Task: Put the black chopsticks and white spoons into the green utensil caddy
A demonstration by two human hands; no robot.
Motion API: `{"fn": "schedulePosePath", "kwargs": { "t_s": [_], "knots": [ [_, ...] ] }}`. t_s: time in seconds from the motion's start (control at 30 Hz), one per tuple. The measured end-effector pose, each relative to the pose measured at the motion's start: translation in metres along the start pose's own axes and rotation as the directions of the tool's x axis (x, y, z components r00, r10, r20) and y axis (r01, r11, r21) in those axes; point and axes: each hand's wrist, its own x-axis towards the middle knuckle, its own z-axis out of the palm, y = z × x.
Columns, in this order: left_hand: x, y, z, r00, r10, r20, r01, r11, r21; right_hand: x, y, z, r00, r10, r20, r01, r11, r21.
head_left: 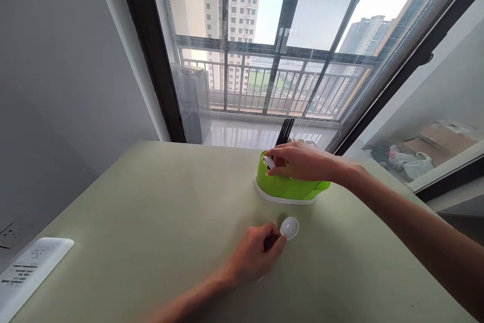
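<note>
A green holder (291,191) stands on the pale bench (170,202) near its far edge, seated in a white base (278,199) that shows as a rim round its foot. A black slotted utensil (285,132) rises above the holder at the back, prongs upward (its lower part is hidden by the hand). The right hand (298,160) reaches over the holder's rim, thumb and fingers part-closed around a small white piece (269,162) at the left end of the opening; whether this grip has firm hold of it, I cannot tell. Most of the holder's inside lies hidden under the palm.

Nearer the viewer, the left hand (255,253) has a closed pinch grip on a white spoon (290,228), with the bowl standing out past the fingertips, face up, in front of the holder and apart from it. The handle is mostly covered by the hand. At the bench's left edge lies a white slab (36,265) with dark markings, well apart from both hands.
</note>
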Motion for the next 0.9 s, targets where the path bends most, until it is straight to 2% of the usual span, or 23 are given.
{"fn": "schedulePosePath", "kwargs": {
  "t_s": [0.2, 0.3, 0.43, 0.53, 0.7, 0.9],
  "knots": [
    [-0.002, 0.001, 0.002, 0.998, 0.050, -0.048, -0.045, 0.992, 0.116, -0.005, 0.002, 0.015, 1.000, -0.023, -0.001, 0.023, 1.000, 0.011],
    [-0.003, 0.000, 0.004, 0.985, 0.124, -0.120, -0.088, 0.959, 0.268, -0.017, -0.003, 0.012, 0.995, -0.023, -0.101, 0.020, 0.999, -0.025],
    [-0.004, -0.003, 0.008, 0.970, 0.175, -0.170, -0.081, 0.888, 0.453, -0.049, -0.014, 0.001, 0.955, -0.062, -0.292, 0.068, 0.998, 0.014],
    [-0.004, -0.004, 0.011, 0.966, 0.172, -0.191, -0.042, 0.839, 0.542, -0.082, -0.020, 0.000, 0.936, -0.099, -0.339, 0.134, 0.988, 0.081],
    [-0.003, -0.004, 0.011, 0.974, 0.160, -0.159, -0.022, 0.769, 0.638, -0.128, -0.024, 0.027, 0.949, -0.078, -0.306, 0.124, 0.983, 0.133],
    [-0.005, 0.000, 0.008, 0.981, 0.167, -0.103, -0.059, 0.753, 0.655, -0.152, -0.021, 0.079, 0.992, 0.072, -0.107, -0.049, 0.979, 0.200]
  ]
}}
